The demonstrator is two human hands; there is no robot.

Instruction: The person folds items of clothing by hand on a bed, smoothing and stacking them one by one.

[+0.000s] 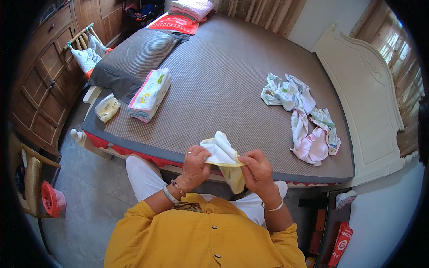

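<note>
A small white cloth with yellow edging (220, 151) is stretched between my two hands, just above the near edge of the bed. My left hand (195, 166) pinches its left side. On the right, my right hand (256, 169) grips the yellow-edged corner between thumb and fingers. Part of the cloth hangs down between the hands, toward my lap. To the right on the mattress lies a loose heap of baby clothes (315, 145) in pink, white and pale green. Left of my hands sits a neatly folded stack of printed cloth with pink edges (151, 96).
The bed (214, 80) has a grey striped mat and a cream headboard (362, 76) at right. A soft plastic pack (107, 108) lies at its left corner, near a grey pillow (134, 58). On the floor at left stand a wooden chair (32, 178) and a red-lined bin (53, 199).
</note>
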